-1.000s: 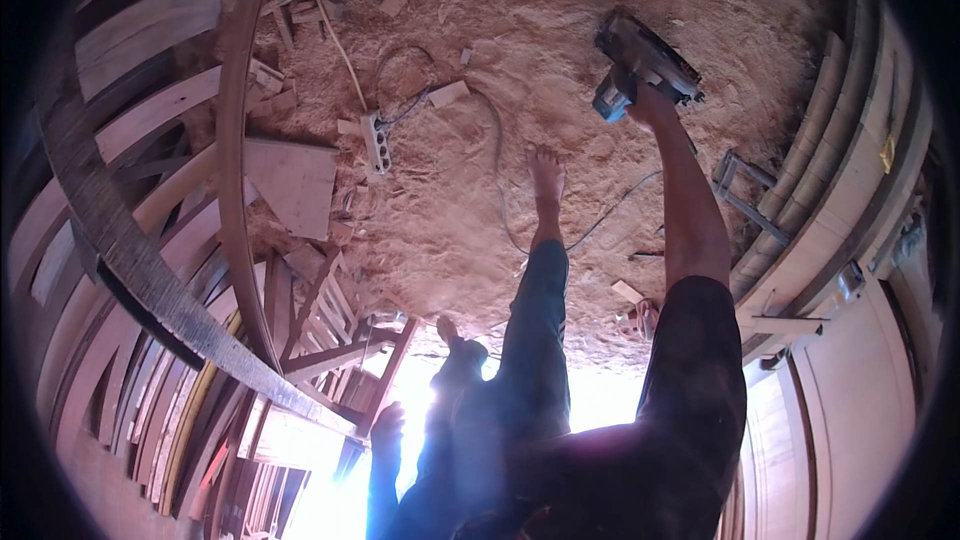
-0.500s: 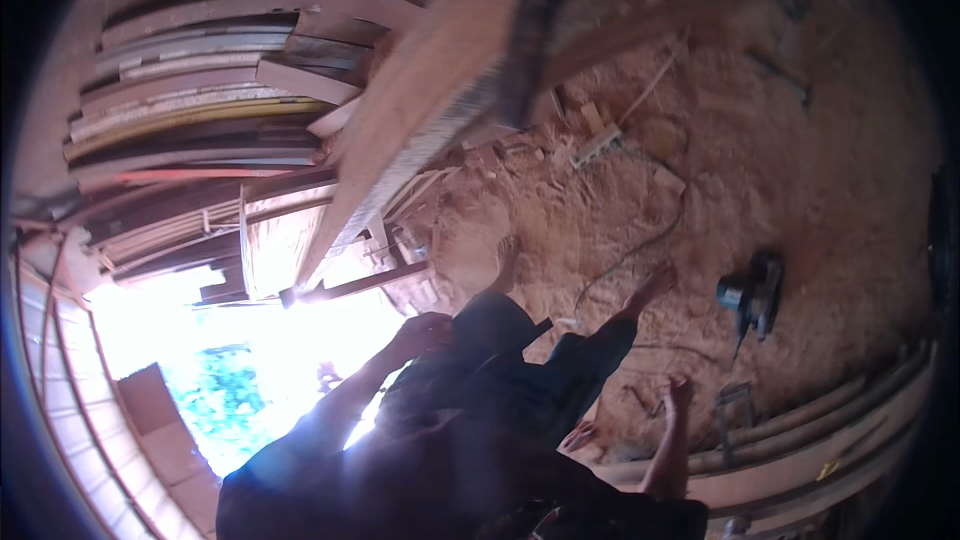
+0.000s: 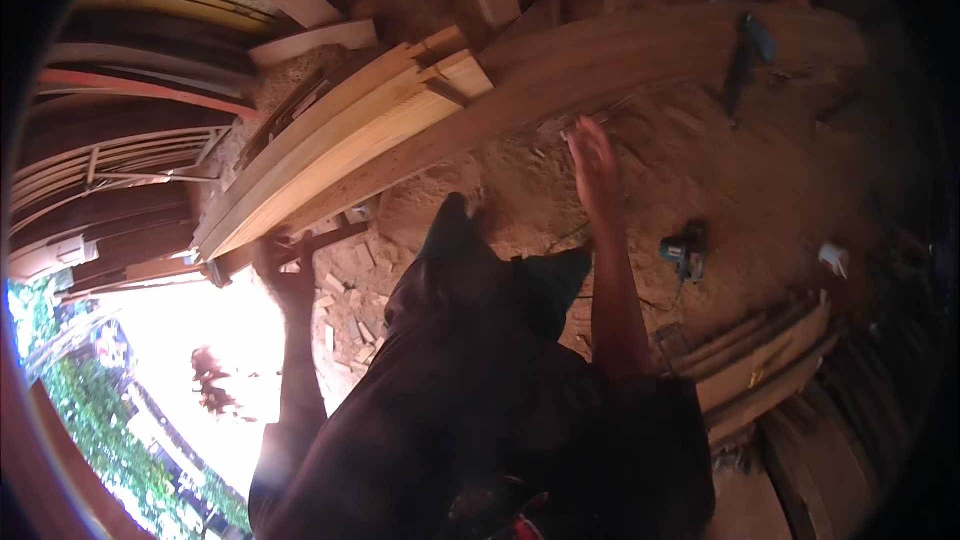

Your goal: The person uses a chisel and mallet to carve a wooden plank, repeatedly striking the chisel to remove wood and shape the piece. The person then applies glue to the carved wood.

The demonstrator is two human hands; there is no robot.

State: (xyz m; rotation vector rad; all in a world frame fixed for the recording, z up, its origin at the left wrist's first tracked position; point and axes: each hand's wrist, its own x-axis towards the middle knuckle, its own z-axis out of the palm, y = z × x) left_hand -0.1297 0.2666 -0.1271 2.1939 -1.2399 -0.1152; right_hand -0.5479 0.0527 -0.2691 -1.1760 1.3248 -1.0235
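Note:
A long reddish-brown beam point(image 3: 600, 60) curves through the fisheye view ahead of me. Alongside its left part lie pale planks point(image 3: 350, 155), with a short wood piece point(image 3: 446, 90) across their far end. My left hand point(image 3: 288, 270) is beside the planks' near left end, thumb and fingers apart; whether it touches the wood is hard to make out in the shade. Over the dirt floor my right hand point(image 3: 595, 158) reaches forward, fingers stretched and holding nothing, just short of the beam. A blue and dark tool point(image 3: 748, 65) is at the beam's right part.
A corded power tool point(image 3: 684, 252) lies on the floor at right, with a white cup-like object point(image 3: 832, 260) beyond it. Stacked boards point(image 3: 765, 360) are at lower right, more lumber point(image 3: 150, 60) at upper left. Wood offcuts point(image 3: 350, 325) litter the ground near my left arm.
The large tilted timber close in front of me no longer looms there; planks now lie lower along the beam. My right hand has risen forward and opened, and my left hand has moved left.

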